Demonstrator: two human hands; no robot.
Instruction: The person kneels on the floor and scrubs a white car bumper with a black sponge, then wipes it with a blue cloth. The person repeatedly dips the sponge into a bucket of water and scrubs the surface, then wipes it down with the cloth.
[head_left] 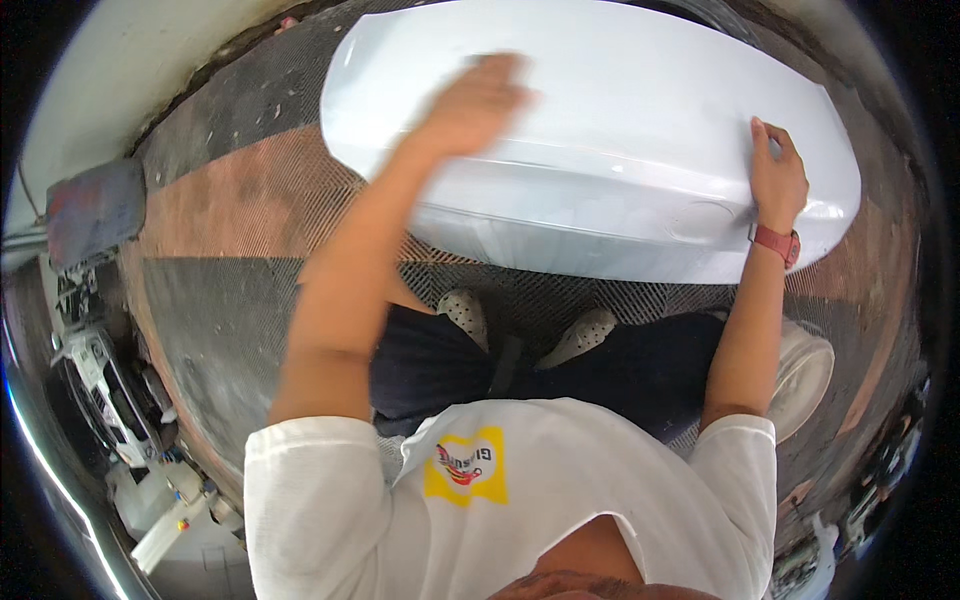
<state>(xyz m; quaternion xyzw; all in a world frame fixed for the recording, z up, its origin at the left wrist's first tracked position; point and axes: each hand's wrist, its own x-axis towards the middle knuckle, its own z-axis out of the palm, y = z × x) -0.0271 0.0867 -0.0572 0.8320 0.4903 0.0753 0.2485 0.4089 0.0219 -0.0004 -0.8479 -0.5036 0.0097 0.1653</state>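
A glossy white car body panel (640, 90), probably a trunk lid, lies before me, with a ridge along its length and a lower face bending toward my feet. Over its left half is my left hand (480, 105), smeared by motion; its fingers and anything under them do not show clearly. Toward the right end, my right hand (778, 178) rests on the surface, thumb and fingers apart, holding nothing. A red watch (775, 243) circles that wrist.
Grey and reddish ribbed matting (240, 200) covers the floor. A white bucket (805, 380) stands beside my right leg. At the left are a dark, stained block-like object (97, 213) and a vehicle (110, 400). A pale wall (130, 80) borders the far left.
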